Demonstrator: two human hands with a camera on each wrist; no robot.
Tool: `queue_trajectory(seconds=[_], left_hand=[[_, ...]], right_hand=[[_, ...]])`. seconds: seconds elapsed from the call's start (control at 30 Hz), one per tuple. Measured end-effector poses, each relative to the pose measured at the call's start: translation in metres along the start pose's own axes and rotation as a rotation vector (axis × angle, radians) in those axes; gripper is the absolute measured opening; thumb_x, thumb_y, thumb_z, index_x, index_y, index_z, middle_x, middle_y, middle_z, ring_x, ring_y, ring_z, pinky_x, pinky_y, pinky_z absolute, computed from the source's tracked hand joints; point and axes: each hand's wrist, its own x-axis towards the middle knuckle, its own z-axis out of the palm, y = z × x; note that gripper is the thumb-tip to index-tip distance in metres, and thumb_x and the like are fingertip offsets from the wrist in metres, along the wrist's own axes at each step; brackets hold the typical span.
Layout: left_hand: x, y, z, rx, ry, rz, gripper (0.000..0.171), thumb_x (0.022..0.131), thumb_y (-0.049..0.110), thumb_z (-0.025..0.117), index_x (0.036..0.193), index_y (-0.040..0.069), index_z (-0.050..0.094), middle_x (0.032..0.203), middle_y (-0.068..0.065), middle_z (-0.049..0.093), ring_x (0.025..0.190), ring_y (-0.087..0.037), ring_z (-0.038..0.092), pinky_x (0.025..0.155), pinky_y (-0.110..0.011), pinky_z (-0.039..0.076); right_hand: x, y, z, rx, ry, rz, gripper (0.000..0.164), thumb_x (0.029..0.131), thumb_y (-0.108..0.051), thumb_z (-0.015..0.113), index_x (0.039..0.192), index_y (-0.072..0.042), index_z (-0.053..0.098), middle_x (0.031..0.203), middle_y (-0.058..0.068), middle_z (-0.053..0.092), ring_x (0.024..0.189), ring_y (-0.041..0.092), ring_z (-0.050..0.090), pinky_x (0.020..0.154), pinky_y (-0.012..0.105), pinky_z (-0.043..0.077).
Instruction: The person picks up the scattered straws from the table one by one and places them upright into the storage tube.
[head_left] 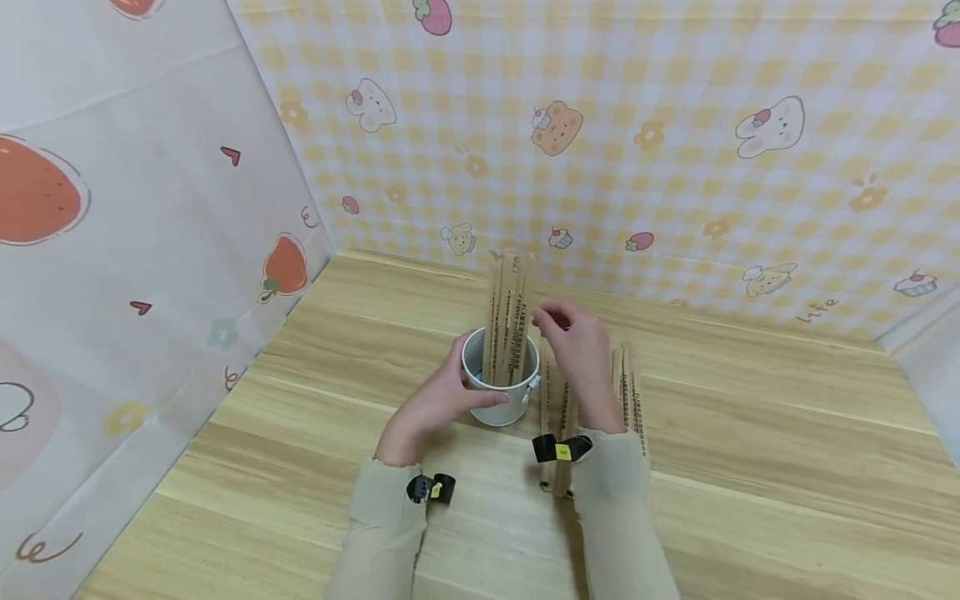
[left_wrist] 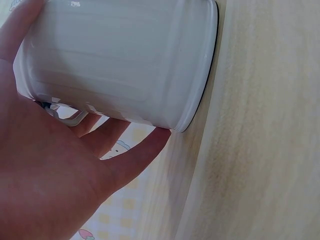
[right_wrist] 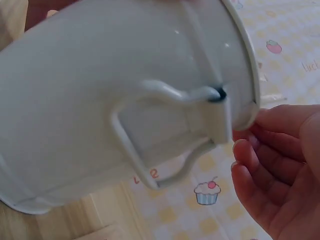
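Observation:
A small white metal bucket [head_left: 512,410] stands on the table, with several long, slim brown paper packets [head_left: 504,321] upright in it; print runs along them and their contents are hidden. Curled round the bucket's side is my left hand [head_left: 447,389], its thumb lying across the near wall. In the left wrist view those fingers [left_wrist: 142,155] reach about the bucket wall [left_wrist: 115,60]. Beside the rim, my right hand [head_left: 581,346] has its fingertips at the rightmost standing packet. The right wrist view shows bent fingers [right_wrist: 255,170], but the bucket hides the thumb tip, so a pinch cannot be confirmed.
More brown paper packets [head_left: 636,408] lie on the wooden table [head_left: 750,467] under and beside my right forearm. The bucket's wire handle [right_wrist: 150,182] hangs at its side. A checked cloth [head_left: 675,192] rises behind the table, and a white printed cloth [head_left: 172,208] on the left.

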Motion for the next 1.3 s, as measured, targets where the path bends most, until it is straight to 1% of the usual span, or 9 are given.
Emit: queue_trajectory(seconds=[0.17, 0.27, 0.43, 0.57, 0.77, 0.93, 1.03, 1.17, 1.3], left_hand=[[0.006, -0.016, 0.001, 0.021, 0.024, 0.008, 0.097, 0.064, 0.027, 0.081, 0.136, 0.029, 0.017, 0.128, 0.0, 0.037, 0.114, -0.019, 0.041, 0.091, -0.038, 0.039], [0.009, -0.025, 0.001, 0.025, 0.035, 0.019, 0.096, 0.063, 0.029, 0.081, 0.135, 0.033, 0.017, 0.127, 0.003, 0.037, 0.114, -0.017, 0.041, 0.091, -0.038, 0.038], [0.01, -0.028, 0.001, 0.016, 0.037, 0.024, 0.096, 0.063, 0.028, 0.081, 0.135, 0.033, 0.018, 0.128, 0.002, 0.037, 0.114, -0.018, 0.041, 0.091, -0.039, 0.038], [0.01, -0.028, 0.001, 0.015, 0.031, 0.016, 0.096, 0.063, 0.028, 0.081, 0.135, 0.032, 0.017, 0.128, 0.002, 0.037, 0.114, -0.018, 0.041, 0.092, -0.039, 0.038], [0.011, -0.028, 0.0, 0.019, 0.033, 0.021, 0.096, 0.063, 0.029, 0.081, 0.135, 0.033, 0.017, 0.128, 0.001, 0.036, 0.114, -0.02, 0.04, 0.091, -0.04, 0.038], [0.004, -0.006, 0.001, 0.018, -0.011, -0.002, 0.096, 0.068, 0.02, 0.078, 0.139, 0.021, 0.013, 0.131, -0.007, 0.033, 0.118, -0.025, 0.037, 0.094, -0.04, 0.036], [0.005, -0.009, 0.001, 0.017, -0.012, -0.01, 0.097, 0.068, 0.018, 0.078, 0.139, 0.02, 0.013, 0.132, -0.008, 0.032, 0.118, -0.026, 0.036, 0.094, -0.041, 0.036], [0.011, -0.027, 0.0, 0.024, 0.018, -0.006, 0.098, 0.064, 0.025, 0.08, 0.137, 0.029, 0.015, 0.13, -0.002, 0.034, 0.117, -0.022, 0.038, 0.093, -0.042, 0.036], [0.01, -0.025, 0.0, 0.028, 0.02, -0.001, 0.097, 0.064, 0.028, 0.08, 0.137, 0.031, 0.016, 0.129, 0.0, 0.034, 0.116, -0.02, 0.038, 0.093, -0.041, 0.036]], right_hand=[[-0.002, 0.005, -0.009, 0.023, 0.013, 0.059, 0.031, 0.088, -0.041, 0.052, 0.101, -0.016, 0.064, 0.086, -0.005, 0.064, 0.077, 0.01, 0.058, 0.066, 0.03, 0.047], [-0.002, 0.009, -0.016, 0.019, 0.041, 0.068, 0.031, 0.087, -0.041, 0.053, 0.103, -0.016, 0.063, 0.088, -0.003, 0.064, 0.079, 0.011, 0.059, 0.068, 0.03, 0.047], [-0.004, 0.019, -0.027, -0.001, 0.061, 0.075, 0.036, 0.087, -0.041, 0.053, 0.11, -0.014, 0.062, 0.099, 0.001, 0.064, 0.09, 0.014, 0.058, 0.075, 0.033, 0.047], [-0.007, 0.029, -0.037, -0.002, 0.045, 0.139, 0.046, 0.086, -0.045, 0.052, 0.123, -0.016, 0.054, 0.117, 0.002, 0.057, 0.104, 0.02, 0.054, 0.084, 0.037, 0.045], [-0.014, 0.046, -0.056, -0.063, -0.004, 0.277, 0.066, 0.085, -0.056, 0.045, 0.139, -0.021, 0.032, 0.138, 0.008, 0.036, 0.122, 0.035, 0.035, 0.094, 0.05, 0.034], [-0.018, 0.061, -0.07, -0.116, -0.078, 0.374, 0.079, 0.086, -0.056, 0.042, 0.144, -0.013, 0.01, 0.146, 0.014, 0.015, 0.129, 0.037, 0.019, 0.1, 0.054, 0.021], [-0.022, 0.07, -0.075, -0.124, -0.13, 0.405, 0.084, 0.086, -0.055, 0.041, 0.143, -0.008, 0.002, 0.147, 0.015, 0.005, 0.13, 0.038, 0.012, 0.102, 0.054, 0.015], [-0.025, 0.078, -0.08, -0.137, -0.183, 0.418, 0.088, 0.085, -0.058, 0.041, 0.143, -0.006, -0.001, 0.147, 0.017, 0.001, 0.131, 0.04, 0.006, 0.102, 0.056, 0.012], [-0.026, 0.083, -0.083, -0.184, -0.228, 0.431, 0.089, 0.085, -0.058, 0.04, 0.142, -0.001, 0.002, 0.144, 0.024, 0.01, 0.128, 0.044, 0.014, 0.1, 0.057, 0.016]])
